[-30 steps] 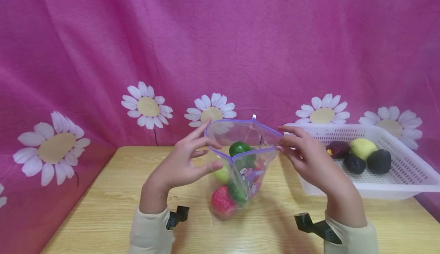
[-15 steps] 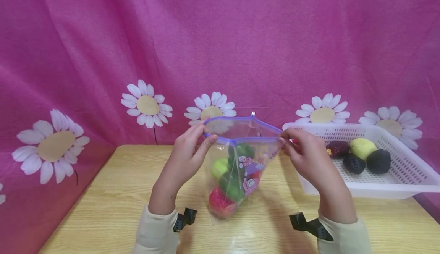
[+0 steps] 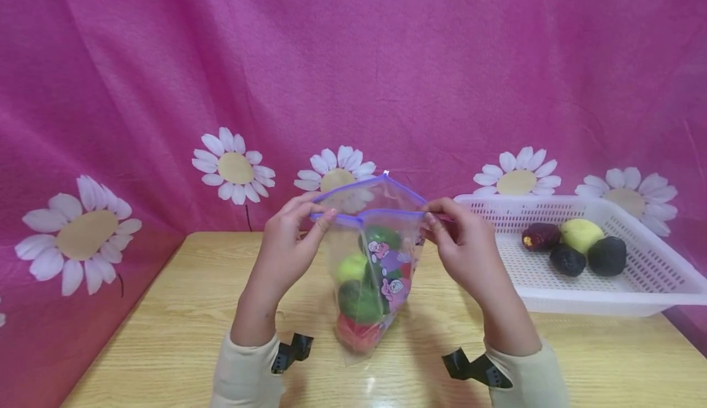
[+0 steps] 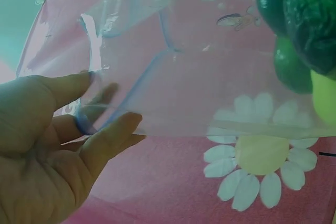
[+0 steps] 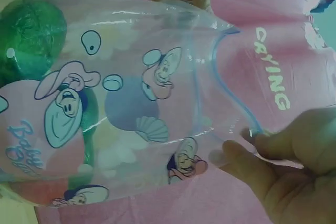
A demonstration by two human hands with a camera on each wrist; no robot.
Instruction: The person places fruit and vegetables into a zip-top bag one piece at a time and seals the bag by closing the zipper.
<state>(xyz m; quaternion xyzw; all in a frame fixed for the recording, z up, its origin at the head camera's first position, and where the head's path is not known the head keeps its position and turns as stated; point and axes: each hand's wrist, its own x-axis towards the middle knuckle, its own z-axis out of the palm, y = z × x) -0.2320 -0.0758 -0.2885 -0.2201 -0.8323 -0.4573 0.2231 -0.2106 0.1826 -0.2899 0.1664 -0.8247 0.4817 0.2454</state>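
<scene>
A clear zip-top plastic bag [image 3: 393, 259] stands upright on the table, its cartoon-printed side turned to the right. Inside it are a red round fruit [image 3: 356, 333], a yellow-green one [image 3: 350, 268] and several green ones [image 3: 361, 300]. Its purple-edged mouth is parted, with a white slider [image 3: 386, 173] at the back. My left hand [image 3: 284, 245] pinches the left corner of the mouth between thumb and fingers. At the opposite corner, my right hand [image 3: 466, 248] pinches the edge; in the right wrist view its thumb and fingertips [image 5: 236, 153] meet on the rim.
To the right, a white perforated plastic basket [image 3: 585, 304] holds a dark red piece [image 3: 541, 237], a yellow fruit [image 3: 582, 235] and two blackish ones [image 3: 607, 256]. Behind the wooden table [image 3: 182, 334] hangs a pink cloth [image 3: 353, 76] with daisies.
My left hand's spread fingers have closed into a pinch on the bag's edge. The front edge has risen, the mouth has narrowed, and my right hand has moved left with its corner.
</scene>
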